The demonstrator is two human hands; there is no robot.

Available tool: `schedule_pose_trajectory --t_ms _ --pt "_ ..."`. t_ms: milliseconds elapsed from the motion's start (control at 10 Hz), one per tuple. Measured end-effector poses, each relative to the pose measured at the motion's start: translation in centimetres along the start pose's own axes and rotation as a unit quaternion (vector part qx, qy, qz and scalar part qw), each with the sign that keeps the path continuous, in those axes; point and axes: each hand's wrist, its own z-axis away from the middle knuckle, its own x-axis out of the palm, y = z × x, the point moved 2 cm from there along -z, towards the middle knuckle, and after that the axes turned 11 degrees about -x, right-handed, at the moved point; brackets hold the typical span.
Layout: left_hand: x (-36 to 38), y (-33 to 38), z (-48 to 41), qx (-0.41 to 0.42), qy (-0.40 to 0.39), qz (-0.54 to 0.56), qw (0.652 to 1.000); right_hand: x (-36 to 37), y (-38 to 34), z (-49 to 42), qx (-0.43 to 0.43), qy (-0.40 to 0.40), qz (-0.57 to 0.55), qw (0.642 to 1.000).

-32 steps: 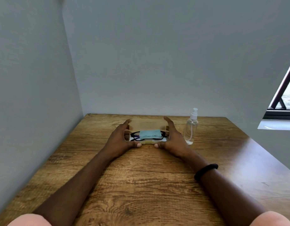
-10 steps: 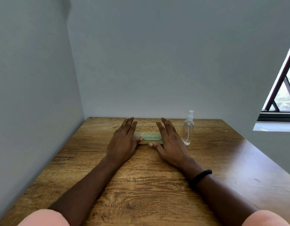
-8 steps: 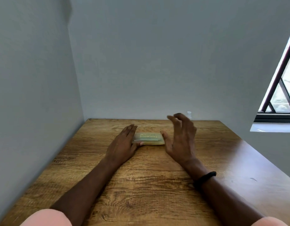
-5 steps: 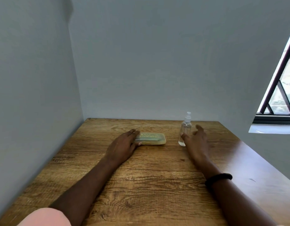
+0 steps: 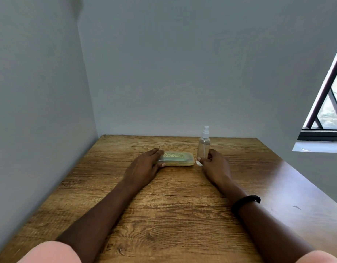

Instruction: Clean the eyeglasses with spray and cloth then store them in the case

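A translucent yellow-green eyeglass case [image 5: 178, 158] lies closed on the wooden table [image 5: 173, 196], its lid down; the glasses and cloth inside are hidden. My left hand [image 5: 144, 168] rests flat against the case's left end, fingers straight over its top. A small clear spray bottle [image 5: 203, 147] with a white nozzle stands upright just right of the case. My right hand [image 5: 216, 164] grips the bottle's lower part, fingers curled round its base. A black band sits on my right wrist.
Grey walls close in on the left and behind the table. A window [image 5: 329, 103] with a dark frame is at the right. The table's right edge runs diagonally toward the near right.
The case lid came down over the glasses and cloth. My right hand left the case, swung right and took hold of the spray bottle. My left hand stayed on the case.
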Motion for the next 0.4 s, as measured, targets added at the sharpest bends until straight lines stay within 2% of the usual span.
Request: schedule_pose_trajectory --t_ms 200,300,400 --pt "0.2 -0.4 -0.1 -0.004 -0.012 -0.004 1.0 0.0 0.1 0.2 -0.007 -0.011 -0.019 1.0" --pt "0.0 -0.3 -0.1 -0.006 -0.008 -0.004 1.0 -0.2 -0.1 0.6 -0.038 0.025 0.031 0.998" --pt "-0.6 0.3 0.3 -0.036 0.002 0.004 0.999 -1.2 -1.1 0.9 -0.149 0.111 0.147 0.972"
